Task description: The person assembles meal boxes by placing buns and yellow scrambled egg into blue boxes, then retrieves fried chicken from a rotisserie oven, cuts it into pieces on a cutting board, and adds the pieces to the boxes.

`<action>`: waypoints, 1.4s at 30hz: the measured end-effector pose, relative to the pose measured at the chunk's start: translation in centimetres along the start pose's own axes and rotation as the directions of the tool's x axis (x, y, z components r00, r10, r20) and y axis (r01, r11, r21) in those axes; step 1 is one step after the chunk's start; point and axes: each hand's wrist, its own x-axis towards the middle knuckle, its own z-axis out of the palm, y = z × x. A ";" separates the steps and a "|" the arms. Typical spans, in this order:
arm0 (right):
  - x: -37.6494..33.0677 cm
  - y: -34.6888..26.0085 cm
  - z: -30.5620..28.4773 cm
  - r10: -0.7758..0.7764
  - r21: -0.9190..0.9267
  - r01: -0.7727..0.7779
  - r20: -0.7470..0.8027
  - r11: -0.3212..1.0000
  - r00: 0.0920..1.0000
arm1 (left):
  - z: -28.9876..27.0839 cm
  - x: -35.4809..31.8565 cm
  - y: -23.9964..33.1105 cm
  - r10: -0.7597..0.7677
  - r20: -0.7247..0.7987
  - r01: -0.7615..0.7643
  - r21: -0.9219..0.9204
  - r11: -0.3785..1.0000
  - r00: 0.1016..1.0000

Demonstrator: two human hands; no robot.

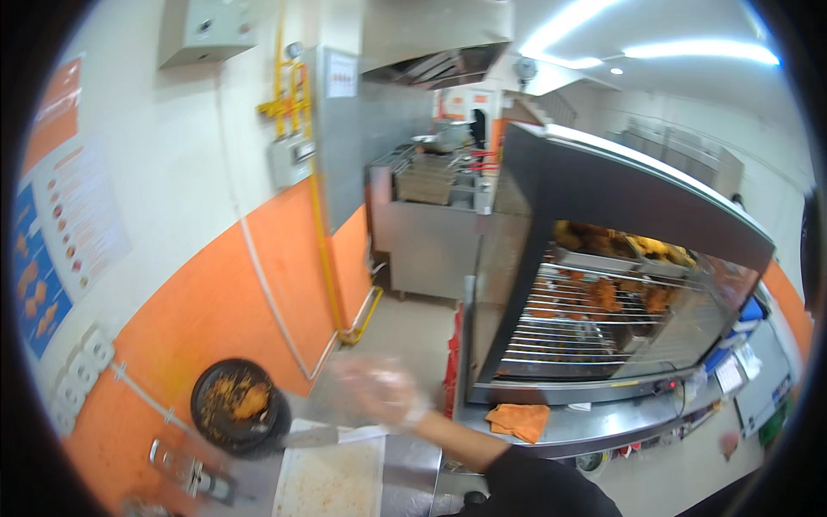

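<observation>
my gloved right hand (pixel 381 395) blurs near the knife (pixel 312 438), so i cannot tell its fingers' spread or hold, while the speckled white board (pixel 332 478) suggests some work done and a fried piece (pixel 251 401) is left in the black bowl (pixel 202 405).

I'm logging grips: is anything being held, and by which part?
Cannot be told: nothing shows held in the blurred right hand; the left hand is out of view.

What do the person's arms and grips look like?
The right grip wears a clear plastic glove, blurred in this view. The forearm is bare up to a plain black sleeve. The left arm is out of view.
</observation>
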 end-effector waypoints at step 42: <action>2.1 -31.5 -29.6 0.076 -0.968 0.030 0.011 -0.247 0.997 | 27.4 20.5 31.9 0.902 0.319 -0.745 0.667 0.006 0.292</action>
